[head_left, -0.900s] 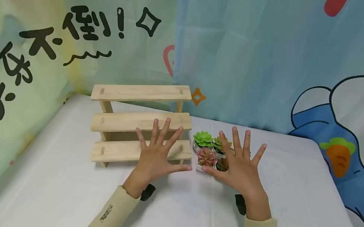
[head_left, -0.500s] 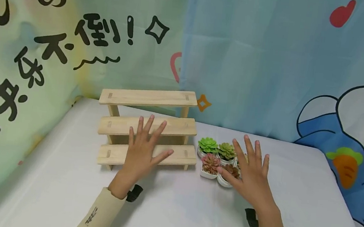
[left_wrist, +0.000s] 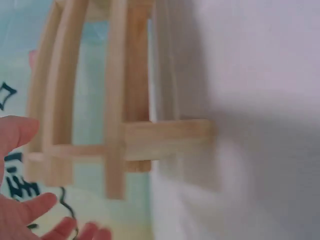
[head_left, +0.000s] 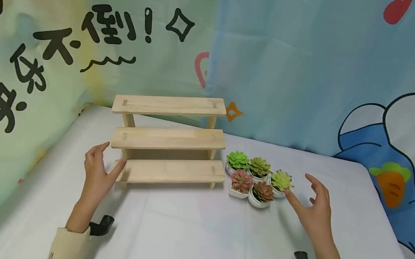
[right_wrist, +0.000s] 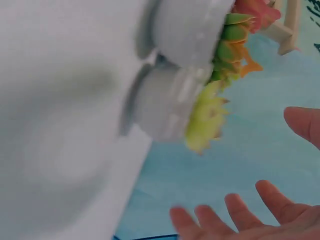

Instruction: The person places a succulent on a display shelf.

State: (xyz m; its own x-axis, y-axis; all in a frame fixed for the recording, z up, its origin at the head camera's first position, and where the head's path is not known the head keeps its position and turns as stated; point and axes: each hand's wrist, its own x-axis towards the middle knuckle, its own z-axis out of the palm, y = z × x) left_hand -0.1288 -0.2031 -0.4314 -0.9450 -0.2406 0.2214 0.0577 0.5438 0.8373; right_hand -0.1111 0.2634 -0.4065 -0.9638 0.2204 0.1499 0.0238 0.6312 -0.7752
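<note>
A three-tier wooden stand sits on the white table. Beside its left end is my left hand, fingers loosely bent and thumb apart; the left wrist view shows nothing in its grasp. Right of the stand, several small potted succulents cluster together: bright green, darker green, yellow-green, pink and brown. Their pots are white. My right hand is just right of the yellow-green one, thumb and fingers spread, holding nothing. In the right wrist view a gap separates the fingers from the pot.
A white cloth covers the table. Printed curtains hang behind it and along the left side. A black wrist mount shows beneath each wrist.
My left hand has moved left, from in front of the stand to its left end. My right hand has shifted right, uncovering the yellow-green succulent. Fingers of both hands are more bent.
</note>
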